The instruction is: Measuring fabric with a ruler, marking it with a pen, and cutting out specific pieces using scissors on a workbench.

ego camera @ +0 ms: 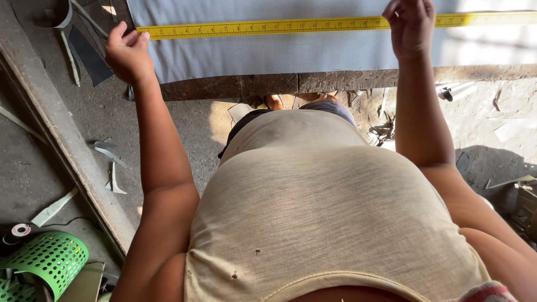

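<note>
A yellow measuring tape (268, 26) lies stretched across a sheet of grey fabric (279, 53) on a worn wooden table (313, 83). My left hand (127, 51) pins the tape's left end at the fabric's left edge, thumb and fingers closed on it. My right hand (411, 25) presses down on the tape further right, fingers curled over it. The tape runs on past that hand toward the right edge of the view.
A concrete floor strewn with fabric scraps (112, 162) lies below. A green perforated basket (47, 258) and a small spool (21, 230) sit at lower left. A raised concrete ledge (61, 134) runs diagonally on the left. More offcuts (456, 90) lie at right.
</note>
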